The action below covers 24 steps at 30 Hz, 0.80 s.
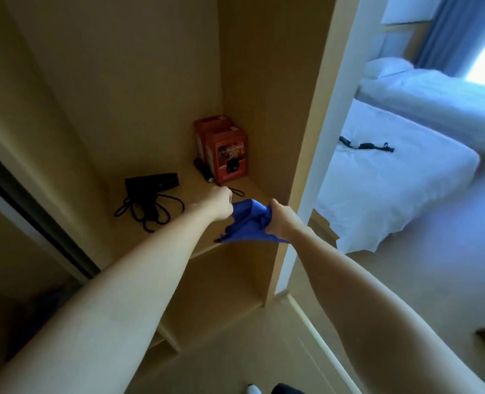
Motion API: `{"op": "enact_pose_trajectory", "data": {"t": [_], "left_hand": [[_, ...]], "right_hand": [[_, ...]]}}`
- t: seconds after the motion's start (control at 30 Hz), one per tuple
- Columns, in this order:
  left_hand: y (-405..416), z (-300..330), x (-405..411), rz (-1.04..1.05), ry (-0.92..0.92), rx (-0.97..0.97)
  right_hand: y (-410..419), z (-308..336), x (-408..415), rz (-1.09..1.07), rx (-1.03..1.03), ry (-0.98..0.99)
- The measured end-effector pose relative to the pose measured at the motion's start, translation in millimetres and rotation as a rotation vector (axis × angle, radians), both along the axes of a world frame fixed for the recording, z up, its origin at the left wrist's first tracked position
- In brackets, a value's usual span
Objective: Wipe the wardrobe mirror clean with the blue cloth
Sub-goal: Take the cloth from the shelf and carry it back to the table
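Here the blue cloth (249,223) hangs bunched between both hands over the near edge of the wardrobe shelf (195,191). The right hand (278,218) has its fingers curled round the cloth's right side; the left hand (220,204) seems to pinch its left edge, though blur hides the fingertips. Folding it into a flat pad before turning to the mirror should wipe best.

Single view only, head-mounted, wide-angle, with straight edges visibly bowed. It looks forward and steeply down from standing height into an open wooden wardrobe (138,81), close enough that both forearms fill the lower frame. The wardrobe shelf (195,191) sits mid-frame; a white bed (392,177) lies off to the right, beyond the wardrobe's side panel.
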<state>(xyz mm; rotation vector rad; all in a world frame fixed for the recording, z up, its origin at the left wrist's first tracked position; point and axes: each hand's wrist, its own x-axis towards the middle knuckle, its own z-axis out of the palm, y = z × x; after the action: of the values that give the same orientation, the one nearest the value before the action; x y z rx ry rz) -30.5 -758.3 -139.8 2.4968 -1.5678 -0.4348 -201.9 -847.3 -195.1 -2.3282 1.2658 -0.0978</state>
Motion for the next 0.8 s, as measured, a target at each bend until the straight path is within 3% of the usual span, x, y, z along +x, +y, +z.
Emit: {"op": "enact_pose_trajectory", "data": {"t": [0.37,0.67,0.8], "left_hand": [[-76.8,4.4,-187.6,-0.499,-0.037,0.046],[-182.2,-9.4,-381.1,-0.894,-0.111,0.054],[-237.2,-17.6,-471.2,-1.003,-0.126,0.068]], "right_hand": [[10.9,9.2,-211.0,-0.356,0.034,0.206],[-21.1,5.1,-382.5,-0.721,0.283,0.067],[-52.5,6.0,-458.7,-0.780,0.343,0.094]]}}
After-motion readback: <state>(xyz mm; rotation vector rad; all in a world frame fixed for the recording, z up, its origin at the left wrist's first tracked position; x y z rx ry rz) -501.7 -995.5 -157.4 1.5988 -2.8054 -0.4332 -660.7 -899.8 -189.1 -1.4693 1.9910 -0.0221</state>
